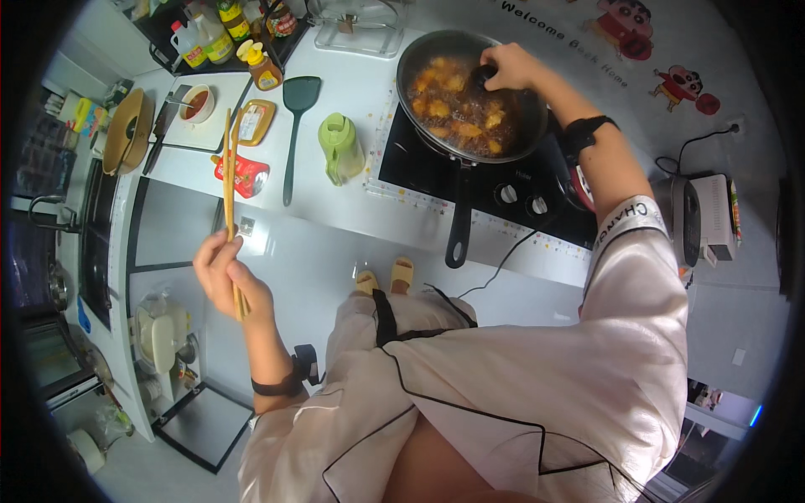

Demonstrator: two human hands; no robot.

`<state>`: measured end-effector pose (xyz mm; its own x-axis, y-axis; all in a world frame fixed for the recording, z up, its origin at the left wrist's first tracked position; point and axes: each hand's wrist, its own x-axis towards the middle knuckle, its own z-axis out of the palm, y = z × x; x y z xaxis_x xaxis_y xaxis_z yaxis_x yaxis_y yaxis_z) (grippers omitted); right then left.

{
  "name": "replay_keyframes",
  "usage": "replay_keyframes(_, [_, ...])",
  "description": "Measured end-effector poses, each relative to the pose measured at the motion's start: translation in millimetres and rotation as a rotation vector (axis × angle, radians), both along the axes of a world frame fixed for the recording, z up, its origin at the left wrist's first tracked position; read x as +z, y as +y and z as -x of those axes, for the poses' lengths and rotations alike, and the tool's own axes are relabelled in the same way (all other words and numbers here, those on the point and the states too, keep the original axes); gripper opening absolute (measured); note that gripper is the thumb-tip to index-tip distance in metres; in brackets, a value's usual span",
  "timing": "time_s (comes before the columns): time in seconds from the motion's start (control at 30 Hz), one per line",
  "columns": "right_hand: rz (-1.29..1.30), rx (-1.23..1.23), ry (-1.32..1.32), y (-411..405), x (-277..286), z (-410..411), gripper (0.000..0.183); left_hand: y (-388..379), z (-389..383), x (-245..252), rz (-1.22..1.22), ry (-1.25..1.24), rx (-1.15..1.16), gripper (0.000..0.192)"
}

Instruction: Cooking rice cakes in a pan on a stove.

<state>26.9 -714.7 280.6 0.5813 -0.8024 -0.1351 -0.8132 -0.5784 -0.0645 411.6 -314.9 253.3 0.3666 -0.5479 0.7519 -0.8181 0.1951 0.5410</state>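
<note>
My left hand [226,276] grips a pair of wooden chopsticks [229,170], raised in front of the counter with the tips pointing away from me. With my right hand [509,69] I hold the black knob [483,74] of a clear glass lid [443,51] over a black frying pan [464,214]. Whether the lid rests fully on the rim I cannot tell. Browned pieces of food [465,129] bubble in dark liquid inside the pan. The pan stands on a black Haier cooktop [409,148], its long handle reaching toward me.
Left of the cooktop are a green lidded jug [341,148], a dark green spatula [295,132], a red pouch [245,176] and a yellow-rimmed container [256,122]. A white bowl [198,104] of red sauce sits farther left, near a knife [160,132]. One cabinet door [204,427] hangs open.
</note>
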Motion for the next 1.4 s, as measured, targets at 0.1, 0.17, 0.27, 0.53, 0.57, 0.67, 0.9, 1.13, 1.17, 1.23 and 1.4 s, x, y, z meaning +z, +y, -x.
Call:
replay_keyframes(0.1, [0.076,-0.001,0.032,-1,25,5,0.053,-5,-7,2,0.034,0.013,0.003,0.040])
replay_keyframes(0.17, [0.148,0.057,-0.035,-8,42,19,0.050,-14,-13,0,0.045,0.014,-0.014,0.039])
replay_keyframes(0.27, [0.019,-0.034,-0.007,-3,96,-3,0.050,-26,-32,-4,0.083,0.032,-0.025,0.038])
replay_keyframes(0.53, [-0.041,-0.298,-0.138,32,177,-30,0.045,-84,-103,2,0.095,0.021,-0.274,0.045])
replay_keyframes(0.57, [-0.034,-0.309,-0.135,33,181,-35,0.045,-90,-114,4,0.102,0.025,-0.286,0.045])
replay_keyframes(0.67, [-0.044,-0.297,-0.209,30,182,-21,0.045,-105,-140,4,0.109,0.035,-0.396,0.044])
replay_keyframes(0.9, [0.241,-0.442,0.058,47,179,-54,0.050,-124,-172,4,0.105,0.085,-0.474,0.042])
replay_keyframes(1.13, [0.481,-0.462,0.033,50,154,-48,0.057,-132,-175,6,0.088,0.081,-0.517,0.038])
replay_keyframes(1.17, [0.544,-0.464,-0.093,51,151,-44,0.058,-133,-174,8,0.097,0.078,-0.521,0.038])
replay_keyframes(1.23, [0.557,-0.543,0.027,62,160,-66,0.060,-134,-173,10,0.094,0.057,-0.504,0.038])
replay_keyframes(1.4, [0.653,-0.489,-0.086,66,150,-68,0.053,-139,-172,10,0.090,0.132,-0.540,0.044])
